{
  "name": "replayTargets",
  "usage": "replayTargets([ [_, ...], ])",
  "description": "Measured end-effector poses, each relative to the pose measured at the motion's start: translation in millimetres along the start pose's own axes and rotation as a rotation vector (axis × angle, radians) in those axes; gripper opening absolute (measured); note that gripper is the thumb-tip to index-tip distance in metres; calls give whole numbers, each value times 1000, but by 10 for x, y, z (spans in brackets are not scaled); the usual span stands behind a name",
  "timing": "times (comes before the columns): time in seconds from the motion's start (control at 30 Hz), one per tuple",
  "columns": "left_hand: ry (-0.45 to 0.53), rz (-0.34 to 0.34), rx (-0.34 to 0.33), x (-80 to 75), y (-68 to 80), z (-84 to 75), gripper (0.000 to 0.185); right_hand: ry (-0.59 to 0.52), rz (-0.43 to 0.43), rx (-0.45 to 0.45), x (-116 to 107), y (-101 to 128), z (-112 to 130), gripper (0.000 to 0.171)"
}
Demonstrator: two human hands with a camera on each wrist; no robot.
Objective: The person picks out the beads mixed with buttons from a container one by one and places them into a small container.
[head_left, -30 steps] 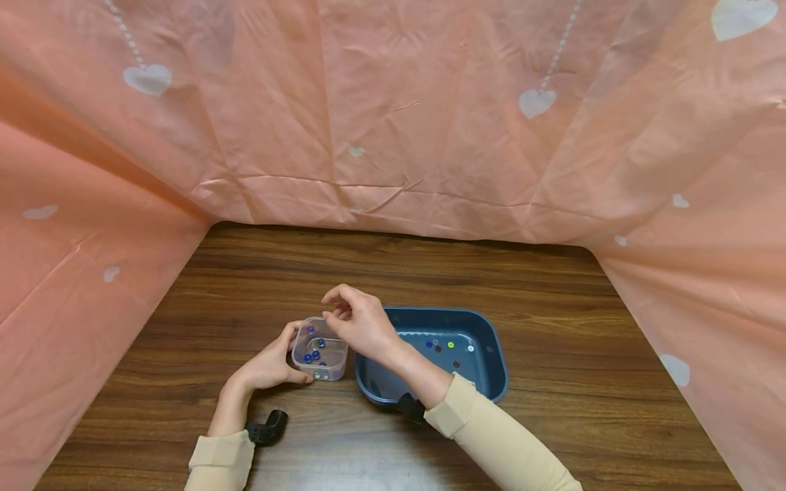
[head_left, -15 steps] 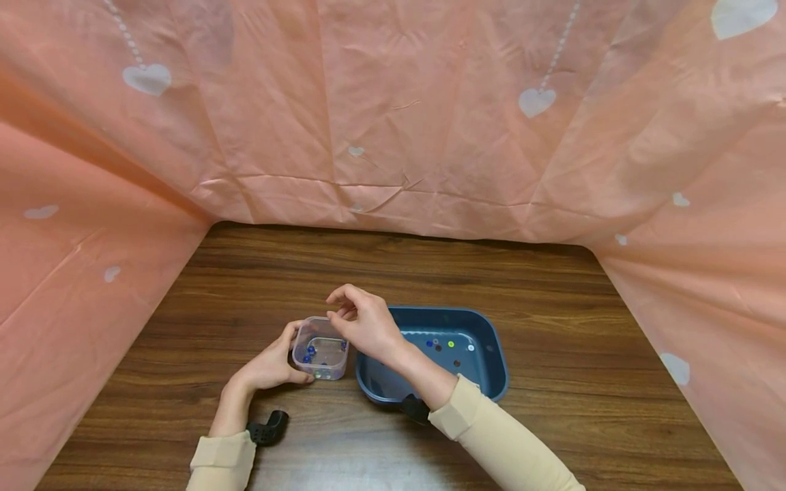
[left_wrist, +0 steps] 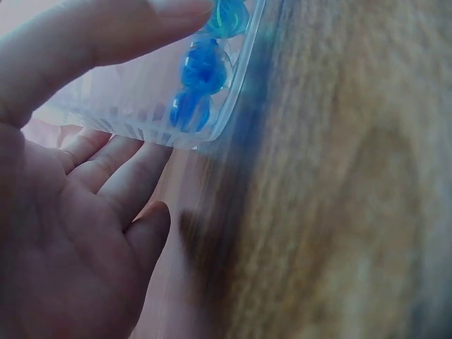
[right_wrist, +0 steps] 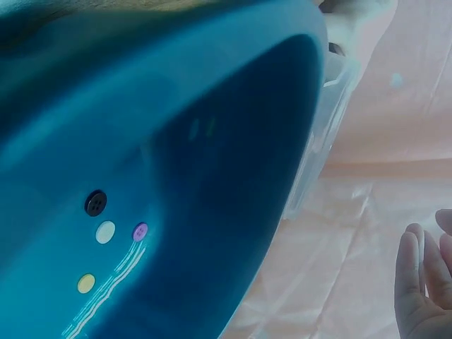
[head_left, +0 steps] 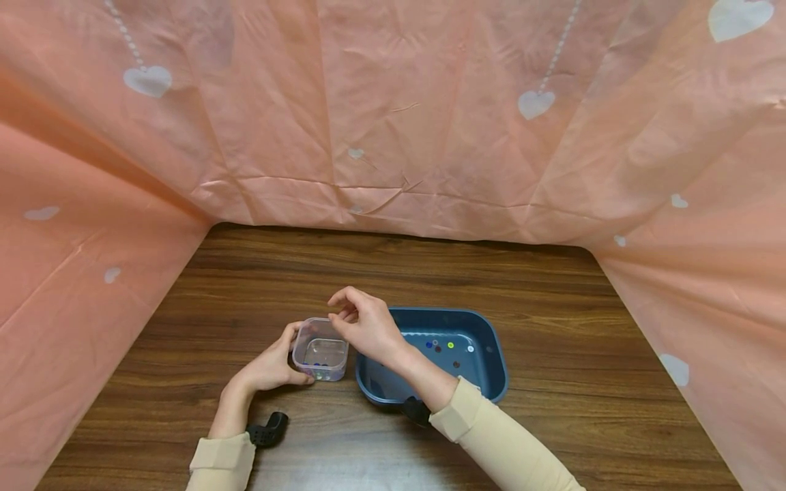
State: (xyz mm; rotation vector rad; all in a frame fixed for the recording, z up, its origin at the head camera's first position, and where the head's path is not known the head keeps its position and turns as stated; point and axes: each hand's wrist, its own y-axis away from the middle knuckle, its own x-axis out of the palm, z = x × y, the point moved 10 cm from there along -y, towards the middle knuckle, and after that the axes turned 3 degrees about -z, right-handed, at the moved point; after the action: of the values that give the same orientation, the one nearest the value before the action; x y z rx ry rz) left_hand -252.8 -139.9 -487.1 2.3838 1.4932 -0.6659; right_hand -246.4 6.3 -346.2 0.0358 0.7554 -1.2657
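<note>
My left hand (head_left: 273, 361) grips a small clear plastic box (head_left: 321, 334) from its left side, thumb at the near side and fingers round the far side. Blue and greenish glass marbles (left_wrist: 203, 67) lie in it, gathered against one wall in the left wrist view. In the head view the marbles sit low along the box's near side. My right hand (head_left: 367, 329) hovers at the box's right far corner, fingers loosely bent, with thumb and forefinger apart. Nothing shows between these fingers (right_wrist: 408, 265) in the right wrist view.
A blue basin (head_left: 500, 372) stands right of the box, partly under my right forearm. Several small buttons lie on its floor, among them a black button (right_wrist: 95, 203) and a purple button (right_wrist: 140, 232). A pink curtain (head_left: 393, 136) encloses the wooden table (head_left: 583, 382) at back and sides.
The marbles in the box have rolled from its middle and far part to the near side. My right hand has shifted slightly right. The left hand keeps its grip.
</note>
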Motion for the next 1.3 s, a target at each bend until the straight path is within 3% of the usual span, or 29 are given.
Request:
replayTargets([
  [0.43, -41, -14, -12, -6, 32, 29, 89, 0, 8, 60, 7, 56, -88, 18],
  [0.73, -14, -13, -39, -17, 65, 67, 94, 15, 1, 100, -37, 139, -142, 20],
  [0.93, 10, 9, -45, -76, 154, -23, 92, 42, 0, 142, -78, 228, -220, 23],
  [1.1, -93, -16, -80, -196, 233, -130, 78, 80, 4, 163, -116, 302, -293, 24],
  [1.3, -240, -44, -189, -268, 356, -288, 71, 147, 25, 220, -177, 461, -377, 31],
])
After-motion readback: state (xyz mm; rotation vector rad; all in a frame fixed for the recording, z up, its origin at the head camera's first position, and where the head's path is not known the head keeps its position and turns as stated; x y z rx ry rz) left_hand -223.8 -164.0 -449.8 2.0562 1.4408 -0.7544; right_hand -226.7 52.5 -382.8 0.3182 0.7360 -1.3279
